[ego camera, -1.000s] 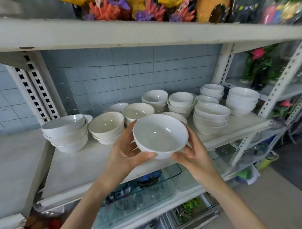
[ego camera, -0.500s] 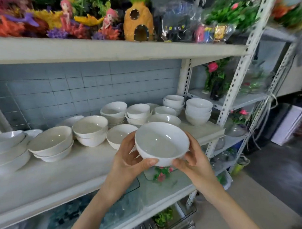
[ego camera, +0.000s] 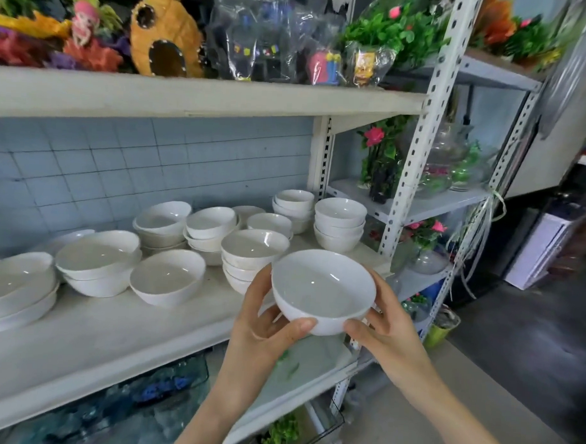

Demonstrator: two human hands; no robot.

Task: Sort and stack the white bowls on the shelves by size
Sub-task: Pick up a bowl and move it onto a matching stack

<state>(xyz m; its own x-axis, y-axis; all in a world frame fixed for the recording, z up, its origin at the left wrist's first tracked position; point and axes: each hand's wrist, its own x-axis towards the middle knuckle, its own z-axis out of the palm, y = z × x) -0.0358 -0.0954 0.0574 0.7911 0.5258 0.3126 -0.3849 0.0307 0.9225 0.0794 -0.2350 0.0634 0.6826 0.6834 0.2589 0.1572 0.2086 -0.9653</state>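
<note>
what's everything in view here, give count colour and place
held bowl: one, white, in front of the middle shelf's edge
bowl stacks: several, white, on the middle shelf
pineapple house: one, orange, top shelf
bagged toys: several, mixed colours, top shelf
fake flowers: several, green and pink, right rack
glass tanks: at least two, clear, lower shelf
left grip: one, holds held bowl's left side
right grip: one, holds its right side
</note>
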